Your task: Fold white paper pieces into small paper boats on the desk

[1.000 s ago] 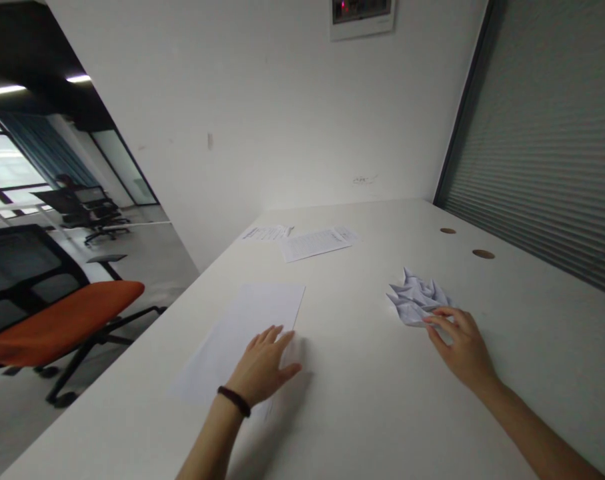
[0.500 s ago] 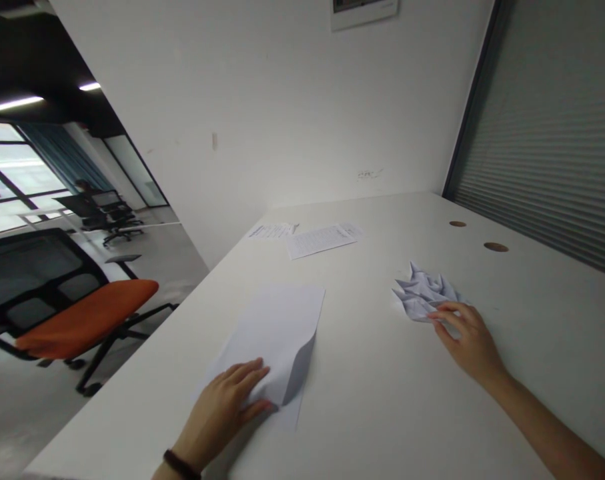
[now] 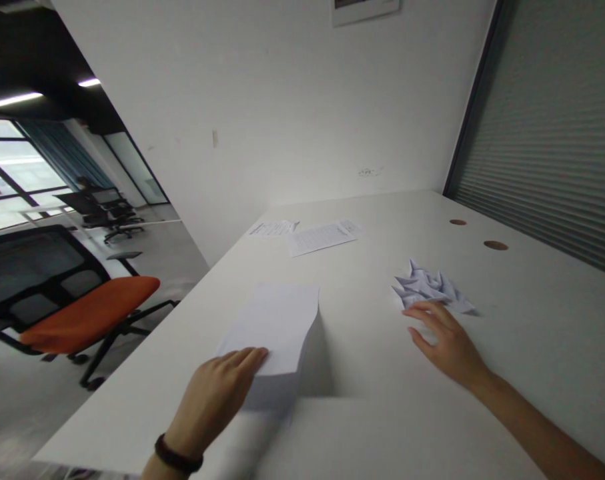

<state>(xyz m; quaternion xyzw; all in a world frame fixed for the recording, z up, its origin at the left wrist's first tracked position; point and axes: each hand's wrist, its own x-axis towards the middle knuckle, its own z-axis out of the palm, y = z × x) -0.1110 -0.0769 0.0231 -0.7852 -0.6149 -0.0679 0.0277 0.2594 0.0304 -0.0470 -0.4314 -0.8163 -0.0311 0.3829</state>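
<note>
My left hand (image 3: 227, 383), with a dark band at the wrist, pinches the near edge of a white sheet of paper (image 3: 282, 320) and holds that edge up off the table. Below the lifted edge more white paper (image 3: 272, 390) shows, partly hidden by the hand. On the right, a cluster of folded white paper pieces (image 3: 427, 285) with pointed tips lies on the table. My right hand (image 3: 445, 340) is just in front of this cluster, thumb and fingers apart, with nothing visible between them.
Printed sheets (image 3: 322, 239) lie toward the back of the white table (image 3: 382, 427), near the wall (image 3: 302, 100). Two round holes (image 3: 495, 245) sit by the blinds (image 3: 552, 147) on the right. An orange-seated office chair (image 3: 92, 313) stands left of the table.
My left hand has raised the near edge of the sheet from the table. The right hand has come away from the folded pieces, moving left and toward me.
</note>
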